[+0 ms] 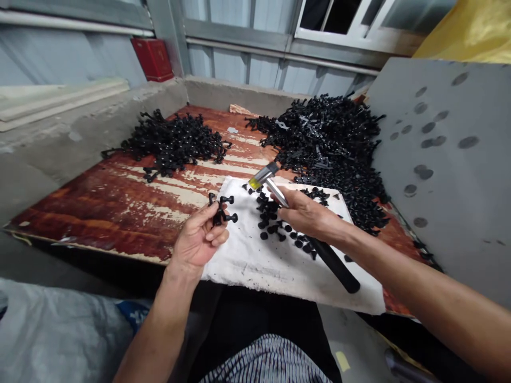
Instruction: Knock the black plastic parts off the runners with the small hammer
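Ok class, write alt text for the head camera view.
A person's left hand holds a cluster of black moulded pieces while the right hand grips a small hammer above a white cloth on a worn red board, with black heaps behind.

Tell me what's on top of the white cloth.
Loose black studded pieces lie scattered on the white cloth, and a black hammer handle passes over it. The right hand blocks part of the cloth, so anything beneath that hand cannot be seen.

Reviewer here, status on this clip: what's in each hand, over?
Left hand holding black moulded plastic cluster. Right hand gripping black-handled hammer, head above white cloth. Loose black pieces on cloth between hands.
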`<state>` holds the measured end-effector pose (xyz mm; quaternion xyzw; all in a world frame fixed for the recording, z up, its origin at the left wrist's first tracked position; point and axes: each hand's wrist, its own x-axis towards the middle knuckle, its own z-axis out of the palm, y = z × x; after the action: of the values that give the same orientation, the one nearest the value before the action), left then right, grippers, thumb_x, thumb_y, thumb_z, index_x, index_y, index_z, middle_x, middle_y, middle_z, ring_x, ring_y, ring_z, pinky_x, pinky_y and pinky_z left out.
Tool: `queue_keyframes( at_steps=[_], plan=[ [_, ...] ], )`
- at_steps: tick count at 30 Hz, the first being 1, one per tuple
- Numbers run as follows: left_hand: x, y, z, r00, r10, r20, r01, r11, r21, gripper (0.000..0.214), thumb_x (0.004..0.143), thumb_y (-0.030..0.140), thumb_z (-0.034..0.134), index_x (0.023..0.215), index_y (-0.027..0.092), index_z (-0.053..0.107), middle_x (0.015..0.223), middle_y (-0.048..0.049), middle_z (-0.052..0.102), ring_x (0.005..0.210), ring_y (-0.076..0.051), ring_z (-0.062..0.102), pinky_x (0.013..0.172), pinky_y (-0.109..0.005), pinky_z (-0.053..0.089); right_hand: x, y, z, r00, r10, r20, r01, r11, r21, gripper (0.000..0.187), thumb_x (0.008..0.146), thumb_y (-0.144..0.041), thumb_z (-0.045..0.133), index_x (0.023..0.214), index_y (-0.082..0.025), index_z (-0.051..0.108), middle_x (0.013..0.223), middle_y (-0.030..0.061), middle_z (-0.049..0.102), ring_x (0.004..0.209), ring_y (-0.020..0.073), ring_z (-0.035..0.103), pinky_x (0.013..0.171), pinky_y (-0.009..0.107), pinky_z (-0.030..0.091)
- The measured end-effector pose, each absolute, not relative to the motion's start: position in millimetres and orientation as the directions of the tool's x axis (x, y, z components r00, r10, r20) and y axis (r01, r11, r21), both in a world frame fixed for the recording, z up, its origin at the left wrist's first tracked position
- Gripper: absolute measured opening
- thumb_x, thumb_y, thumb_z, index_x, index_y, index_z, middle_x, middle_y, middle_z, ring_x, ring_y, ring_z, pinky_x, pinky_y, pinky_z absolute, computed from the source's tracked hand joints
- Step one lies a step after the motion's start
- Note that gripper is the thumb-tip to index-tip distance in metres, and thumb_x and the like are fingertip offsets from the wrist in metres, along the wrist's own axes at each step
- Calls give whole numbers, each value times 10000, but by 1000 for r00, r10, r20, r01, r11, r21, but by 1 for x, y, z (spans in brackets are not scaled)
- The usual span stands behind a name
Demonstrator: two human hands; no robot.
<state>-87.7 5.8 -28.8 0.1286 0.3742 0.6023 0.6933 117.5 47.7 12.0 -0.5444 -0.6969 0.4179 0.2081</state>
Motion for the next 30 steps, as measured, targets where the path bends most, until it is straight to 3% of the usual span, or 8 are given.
queue_keyframes(
  at_steps=[4,7,11,16,20,26,30],
  plan=[
    [-88,6,-31,-13,935,-355,-731,233,641,327,950,112,433,718,90,662,555,-49,677,250,2,297,300,-128,263,88,43,18,-414,887,-206,532,53,-845,593,648,25,501,1176,-193,660,688,-24,609,593,156,540,605,280,465],
    [-89,6,-31,-23,932,-361,-729,232,644,344,955,114,419,701,98,651,559,-50,674,251,0,301,302,-131,259,82,43,23,-438,871,-224,459,3,-888,588,665,16,535,1193,-210,662,942,45,721,821,206,653,742,326,523],
    [-91,8,-25,19,920,-393,-732,280,621,374,955,92,369,706,91,649,555,-42,649,252,-2,297,297,-135,253,100,44,29,-351,909,-226,361,-91,-928,567,679,0,551,1195,-218,641,1132,85,716,1070,249,653,969,425,494],
    [-77,16,-11,72,914,-400,-655,346,672,223,875,77,514,679,109,617,574,-22,624,278,-20,341,295,-149,263,134,53,28,-161,960,-228,228,-188,-955,477,656,-23,559,1096,-201,609,1092,97,690,1008,233,672,906,419,559],
    [-63,25,-9,134,885,-447,-563,439,700,222,818,48,586,617,127,535,524,5,554,297,-26,370,288,-126,225,152,59,21,-47,967,-250,156,-240,-958,450,620,-3,575,1022,-204,592,1031,83,680,886,201,684,840,403,593],
    [-76,27,-13,108,860,-498,-475,485,734,153,800,16,630,695,111,571,570,-32,628,350,-88,555,255,-110,236,155,58,14,-17,948,-319,116,-315,-942,449,616,15,567,1015,-189,586,1012,89,671,829,177,688,832,378,599],
    [-87,23,-11,106,841,-531,-432,519,737,162,836,7,579,703,97,588,600,-63,661,367,-111,591,237,-114,254,142,62,13,-42,947,-319,135,-311,-941,452,614,25,573,1015,-182,593,1009,91,664,856,179,683,852,370,584]
  ],
)
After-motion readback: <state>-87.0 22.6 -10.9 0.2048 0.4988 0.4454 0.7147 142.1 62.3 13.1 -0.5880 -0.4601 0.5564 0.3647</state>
